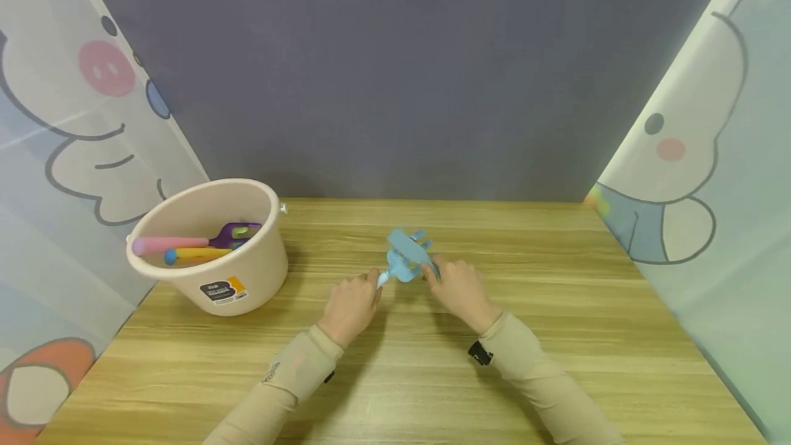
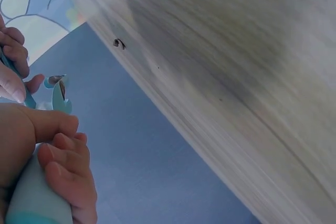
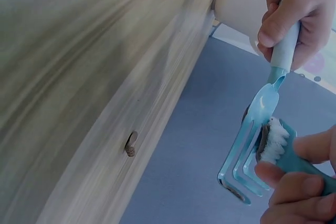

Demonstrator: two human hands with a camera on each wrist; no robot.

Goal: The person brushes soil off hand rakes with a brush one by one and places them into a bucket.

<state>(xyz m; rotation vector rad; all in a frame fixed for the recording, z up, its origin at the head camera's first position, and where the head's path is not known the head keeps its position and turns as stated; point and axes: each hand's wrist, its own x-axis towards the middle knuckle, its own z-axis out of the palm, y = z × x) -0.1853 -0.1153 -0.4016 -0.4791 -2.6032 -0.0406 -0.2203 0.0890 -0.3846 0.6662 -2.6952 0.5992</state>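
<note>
My left hand (image 1: 350,305) grips the pale handle of a light-blue hand rake (image 1: 403,268), whose bent tines point away from me above the table. In my right hand (image 1: 460,292) is a blue scrub brush (image 1: 410,247) with white bristles, held over the rake. In the right wrist view the bristles (image 3: 274,142) face the tines, close against them, with a dark brown patch between. Brown dirt also marks the tine tips. From the left wrist, the fingers (image 2: 68,166) are seen wrapped round the handle; the rake head is partly hidden there.
A cream bucket (image 1: 272,287) stands on the left of the wooden table (image 1: 556,280), holding a purple fork with a pink handle (image 1: 173,244) and a yellow-handled tool (image 1: 198,253). A small brown clump (image 3: 131,144) lies on the table. A dark panel (image 1: 395,74) rises behind.
</note>
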